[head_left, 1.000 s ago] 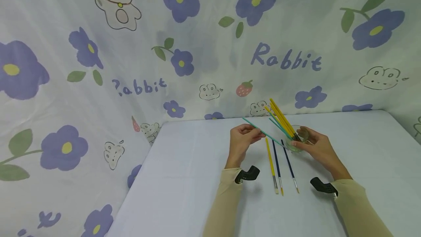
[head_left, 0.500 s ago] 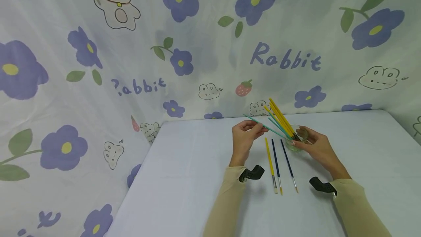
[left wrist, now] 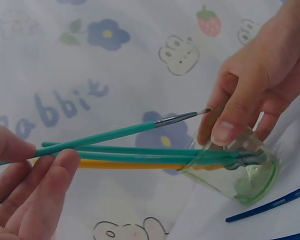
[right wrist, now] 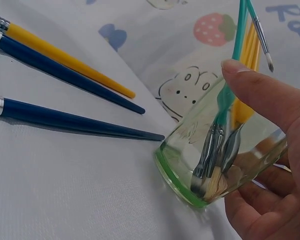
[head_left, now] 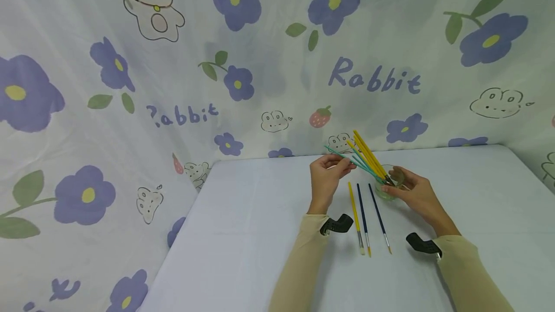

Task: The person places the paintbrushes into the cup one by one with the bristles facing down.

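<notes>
My left hand (head_left: 326, 177) pinches a teal paintbrush (left wrist: 125, 131) by its handle, between thumb and fingers. The brush's bristle tip points toward my right hand (head_left: 418, 191) and sits just outside the rim of a greenish clear glass (right wrist: 182, 150). My right hand grips that glass, which leans with its mouth toward my left hand. Inside it stand other teal paintbrushes (left wrist: 155, 158) and several yellow paintbrushes (head_left: 366, 150), bristle ends down at the base. In the left wrist view the pinched brush crosses over the teal handles.
On the white table (head_left: 243, 235), in front of the glass, lie a yellow paintbrush (head_left: 354, 206) and two dark blue paintbrushes (head_left: 363, 211), bristles toward me. A curtain (head_left: 277, 85) printed with flowers and rabbits hangs behind the table's far edge.
My left hand has shifted right and slightly up, carrying the teal paintbrush closer to the brushes in the glass. The right hand and glass have barely moved.
</notes>
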`<state>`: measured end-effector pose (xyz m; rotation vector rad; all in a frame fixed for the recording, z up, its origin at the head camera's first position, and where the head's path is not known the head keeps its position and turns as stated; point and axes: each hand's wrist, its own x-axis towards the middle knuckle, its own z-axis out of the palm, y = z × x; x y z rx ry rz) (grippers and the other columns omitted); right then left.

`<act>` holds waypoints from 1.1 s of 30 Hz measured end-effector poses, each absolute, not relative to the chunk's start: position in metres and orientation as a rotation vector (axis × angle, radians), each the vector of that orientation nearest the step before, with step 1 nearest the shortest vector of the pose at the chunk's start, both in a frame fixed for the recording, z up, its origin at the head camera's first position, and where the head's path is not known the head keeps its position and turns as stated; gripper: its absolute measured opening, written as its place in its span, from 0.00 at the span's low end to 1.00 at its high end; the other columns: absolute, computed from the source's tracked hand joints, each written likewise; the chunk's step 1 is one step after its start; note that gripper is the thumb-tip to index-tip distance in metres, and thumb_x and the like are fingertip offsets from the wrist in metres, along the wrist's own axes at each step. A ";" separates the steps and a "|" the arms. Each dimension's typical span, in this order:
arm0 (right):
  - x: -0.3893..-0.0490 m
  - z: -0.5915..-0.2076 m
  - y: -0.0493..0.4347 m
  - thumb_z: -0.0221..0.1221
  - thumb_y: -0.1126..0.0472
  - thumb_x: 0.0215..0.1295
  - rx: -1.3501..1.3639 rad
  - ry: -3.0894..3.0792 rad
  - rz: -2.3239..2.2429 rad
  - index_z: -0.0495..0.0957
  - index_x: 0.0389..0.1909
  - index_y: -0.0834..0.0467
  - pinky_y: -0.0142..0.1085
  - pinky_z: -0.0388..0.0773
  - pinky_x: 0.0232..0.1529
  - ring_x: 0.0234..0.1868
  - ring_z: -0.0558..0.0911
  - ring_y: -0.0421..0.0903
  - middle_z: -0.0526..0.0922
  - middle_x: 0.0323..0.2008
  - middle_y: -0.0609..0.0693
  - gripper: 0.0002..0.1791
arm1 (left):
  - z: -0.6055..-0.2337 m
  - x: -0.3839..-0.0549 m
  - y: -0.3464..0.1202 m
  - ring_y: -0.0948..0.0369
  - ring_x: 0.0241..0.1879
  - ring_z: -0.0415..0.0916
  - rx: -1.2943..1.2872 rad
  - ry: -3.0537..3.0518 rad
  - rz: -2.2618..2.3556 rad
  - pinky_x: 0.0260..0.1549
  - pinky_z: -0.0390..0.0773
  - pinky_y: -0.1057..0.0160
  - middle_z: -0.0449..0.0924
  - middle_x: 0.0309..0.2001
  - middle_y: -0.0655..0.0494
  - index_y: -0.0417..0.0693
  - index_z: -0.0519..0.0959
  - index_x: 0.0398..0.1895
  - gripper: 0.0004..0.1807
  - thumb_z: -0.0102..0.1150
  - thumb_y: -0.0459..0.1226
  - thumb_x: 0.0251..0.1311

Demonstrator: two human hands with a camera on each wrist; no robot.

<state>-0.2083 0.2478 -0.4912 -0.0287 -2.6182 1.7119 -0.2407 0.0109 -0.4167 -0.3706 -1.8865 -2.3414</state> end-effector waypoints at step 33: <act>-0.208 -0.490 0.250 0.69 0.41 0.65 -0.021 -2.615 1.701 0.52 0.82 0.60 0.65 0.64 0.75 0.78 0.63 0.68 0.66 0.76 0.64 0.54 | -0.426 -0.246 0.036 0.41 0.39 0.90 -0.392 -1.975 -2.237 0.40 0.91 0.61 0.88 0.36 0.42 0.37 0.85 0.38 0.05 0.67 0.31 0.64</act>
